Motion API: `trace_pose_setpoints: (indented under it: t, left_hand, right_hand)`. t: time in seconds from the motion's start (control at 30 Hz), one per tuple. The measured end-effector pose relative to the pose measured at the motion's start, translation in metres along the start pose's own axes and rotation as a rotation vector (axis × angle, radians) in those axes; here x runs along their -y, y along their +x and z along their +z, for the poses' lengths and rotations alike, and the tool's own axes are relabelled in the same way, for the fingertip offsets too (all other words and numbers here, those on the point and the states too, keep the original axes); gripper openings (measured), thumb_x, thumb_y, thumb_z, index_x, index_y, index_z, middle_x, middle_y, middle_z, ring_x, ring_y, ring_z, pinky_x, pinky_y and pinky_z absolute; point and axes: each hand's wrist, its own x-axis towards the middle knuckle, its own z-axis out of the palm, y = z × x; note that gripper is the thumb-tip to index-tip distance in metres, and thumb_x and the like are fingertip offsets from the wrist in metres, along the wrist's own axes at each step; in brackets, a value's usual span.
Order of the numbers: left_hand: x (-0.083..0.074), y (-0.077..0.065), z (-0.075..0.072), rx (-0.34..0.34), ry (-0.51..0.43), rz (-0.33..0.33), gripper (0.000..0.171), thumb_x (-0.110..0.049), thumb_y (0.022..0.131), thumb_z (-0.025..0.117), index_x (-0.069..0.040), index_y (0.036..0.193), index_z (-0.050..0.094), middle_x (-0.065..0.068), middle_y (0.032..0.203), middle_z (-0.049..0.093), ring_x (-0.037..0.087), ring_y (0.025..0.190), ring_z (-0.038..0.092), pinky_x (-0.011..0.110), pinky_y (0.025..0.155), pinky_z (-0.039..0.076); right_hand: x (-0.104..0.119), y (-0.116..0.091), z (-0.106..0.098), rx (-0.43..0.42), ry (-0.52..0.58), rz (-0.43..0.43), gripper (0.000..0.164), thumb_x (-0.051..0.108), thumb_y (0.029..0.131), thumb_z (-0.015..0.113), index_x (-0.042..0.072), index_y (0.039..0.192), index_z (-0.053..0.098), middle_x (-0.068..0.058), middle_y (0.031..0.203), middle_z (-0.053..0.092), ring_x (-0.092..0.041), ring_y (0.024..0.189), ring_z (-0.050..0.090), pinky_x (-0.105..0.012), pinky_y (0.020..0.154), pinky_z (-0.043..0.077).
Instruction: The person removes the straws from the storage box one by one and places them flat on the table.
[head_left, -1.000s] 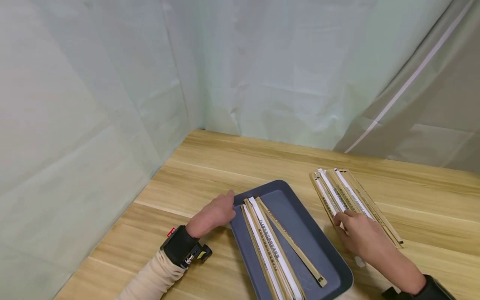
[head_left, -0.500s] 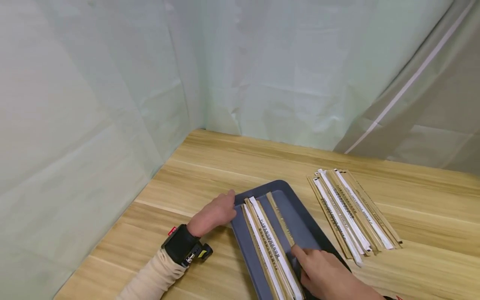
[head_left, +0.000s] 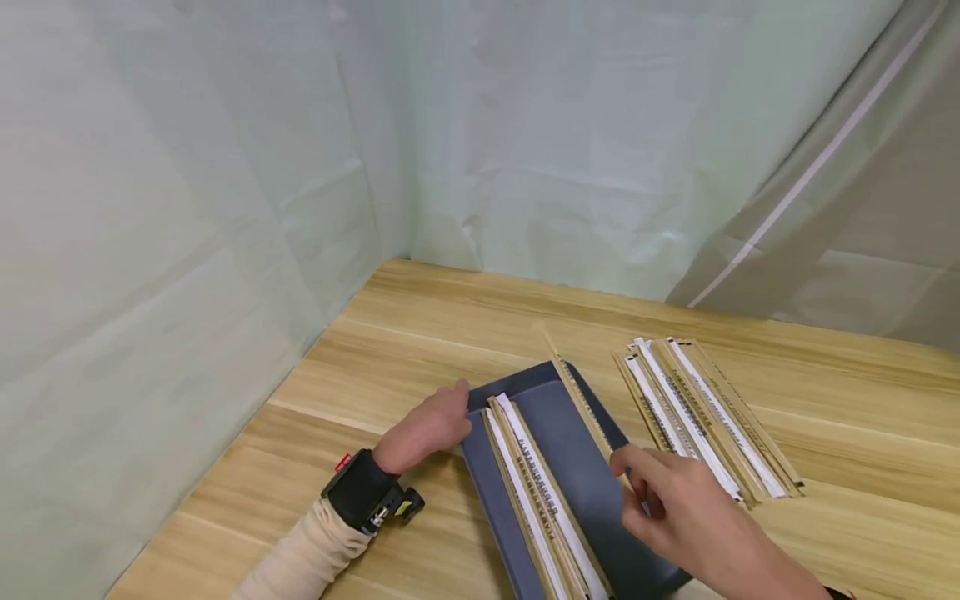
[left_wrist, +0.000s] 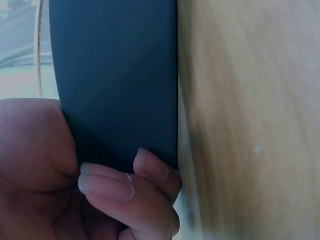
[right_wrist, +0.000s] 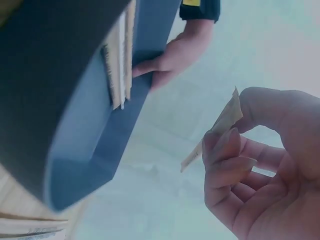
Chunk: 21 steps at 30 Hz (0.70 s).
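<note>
Head: brown packet (head_left: 581, 404) aslant, tip leftward

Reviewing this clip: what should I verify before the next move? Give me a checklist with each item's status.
1. Left hand steadying the dark blue-grey rectangular tray: ok, it grips the far left corner.
2. Right hand securing the slim brown paper-wrapped stick: ok, thumb and fingers pinch it.
3. Held stick lifted off the tray floor: ok.
4. Brown and white paper-wrapped sticks in the tray bunched together: ok, along its left side.
5. Ends of the brown and white paper-wrapped sticks on the wooden table lined up: not ok, staggered.
6. Wrapper contents intact: cannot tell, paper hides them.
</note>
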Motion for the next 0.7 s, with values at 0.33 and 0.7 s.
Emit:
trace_pose_setpoints:
  t: [0.33,0.7]
  left_hand:
    - [0.002,-0.001,0.001,-0.022,-0.006,0.034,0.055,0.001,0.087,0.051,0.013,0.138,0.034,0.014,0.094,0.056,0.023,0.073,0.051,0.032,0.059,0.039]
    - [0.002,0.001,0.003,-0.035,0.005,0.026,0.046,0.0,0.087,0.052,0.011,0.131,0.041,0.012,0.085,0.054,0.022,0.068,0.052,0.031,0.055,0.039]
  right_hand:
    - [-0.009,-0.007,-0.004,0.025,-0.047,0.071,0.04,-0.01,0.066,0.066,0.019,0.091,0.057,0.02,0.067,0.04,0.01,0.053,0.032,-0.008,0.047,0.03]
    - [-0.015,-0.009,-0.009,0.009,-0.109,0.08,0.04,-0.009,0.063,0.068,0.02,0.09,0.057,0.021,0.065,0.039,0.008,0.055,0.035,-0.008,0.048,0.029]
